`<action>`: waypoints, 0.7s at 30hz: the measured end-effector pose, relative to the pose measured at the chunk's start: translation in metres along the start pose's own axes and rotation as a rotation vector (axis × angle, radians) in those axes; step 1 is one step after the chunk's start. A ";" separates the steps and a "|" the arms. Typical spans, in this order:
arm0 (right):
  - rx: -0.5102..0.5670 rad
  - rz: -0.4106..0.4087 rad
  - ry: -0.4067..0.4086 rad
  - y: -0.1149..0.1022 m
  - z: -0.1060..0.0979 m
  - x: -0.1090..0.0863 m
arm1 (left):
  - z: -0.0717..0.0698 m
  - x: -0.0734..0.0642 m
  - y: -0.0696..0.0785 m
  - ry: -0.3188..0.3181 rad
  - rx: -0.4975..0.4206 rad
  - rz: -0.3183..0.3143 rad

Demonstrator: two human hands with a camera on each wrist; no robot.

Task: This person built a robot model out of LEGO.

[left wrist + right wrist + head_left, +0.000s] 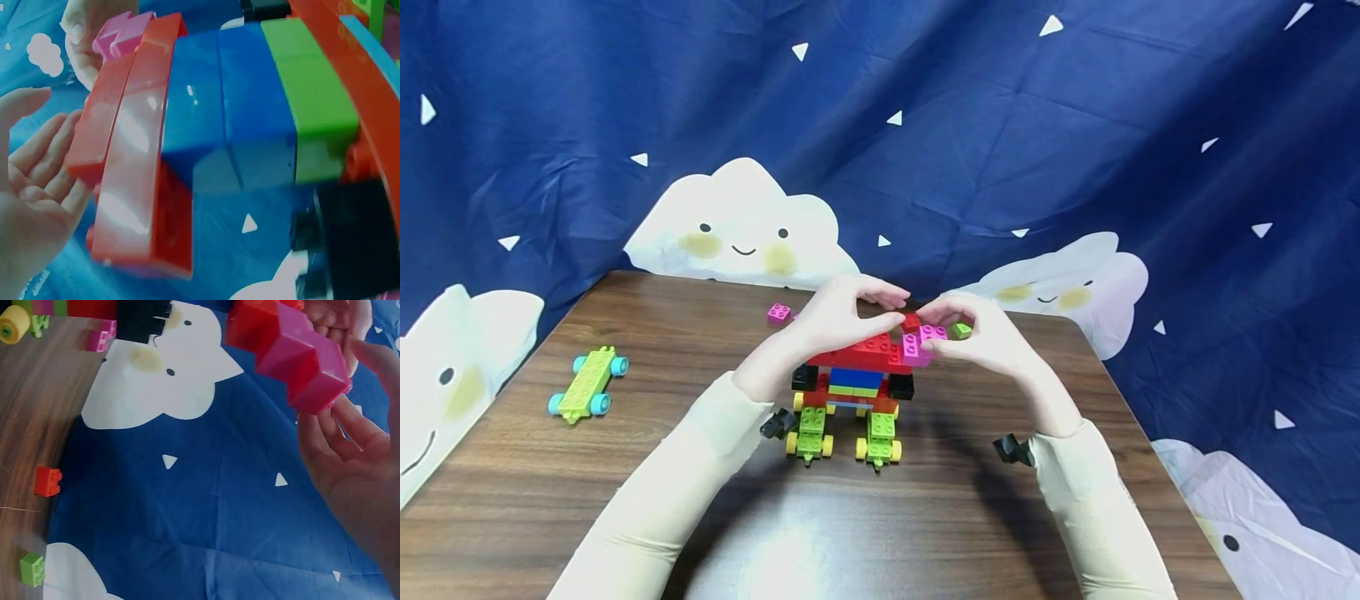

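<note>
A build of toy building bricks stands on the table, with a long row of red bricks (871,350) across its top and blue bricks (228,94) below. Two pink bricks (312,359) sit stepped at the row's right end. My right hand (988,333) pinches the outer pink brick, thumb on the near side and fingers beyond. The left hand (842,312) is over the red row with fingers extended; in the left wrist view its palm (37,194) lies beside the red bricks, and whether it touches them I cannot tell.
Green wheeled bases (881,437) with yellow wheels carry the build. To the left lies a lime car base (589,383) with blue wheels. Loose pink (778,313), red (47,481) and green (32,569) bricks lie toward the table's far edge, before a blue curtain (925,125).
</note>
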State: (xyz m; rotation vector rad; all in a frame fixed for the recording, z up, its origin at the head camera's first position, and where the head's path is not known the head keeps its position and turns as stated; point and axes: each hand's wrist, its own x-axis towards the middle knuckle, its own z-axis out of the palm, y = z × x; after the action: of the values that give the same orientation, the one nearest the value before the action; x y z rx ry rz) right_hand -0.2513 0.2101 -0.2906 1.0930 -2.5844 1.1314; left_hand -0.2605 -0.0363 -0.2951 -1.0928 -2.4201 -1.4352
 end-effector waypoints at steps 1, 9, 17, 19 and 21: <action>0.000 -0.010 0.014 -0.002 0.000 0.001 | -0.003 -0.001 0.000 0.007 0.003 0.009; 0.021 -0.065 0.073 -0.021 0.001 0.013 | -0.031 -0.008 -0.013 0.050 0.051 -0.006; 0.057 -0.036 0.015 -0.045 0.009 0.031 | -0.056 -0.016 -0.041 0.074 0.084 -0.017; 0.044 -0.002 -0.013 -0.049 0.012 0.035 | -0.060 -0.016 -0.052 0.087 0.075 -0.031; 0.034 0.035 -0.047 -0.052 0.016 0.039 | -0.064 -0.017 -0.063 0.100 0.069 -0.060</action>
State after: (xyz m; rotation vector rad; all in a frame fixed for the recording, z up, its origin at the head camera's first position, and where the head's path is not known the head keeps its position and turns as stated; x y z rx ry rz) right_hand -0.2430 0.1536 -0.2567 1.0980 -2.6396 1.1755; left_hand -0.3042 -0.1144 -0.3132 -0.9179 -2.4323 -1.3768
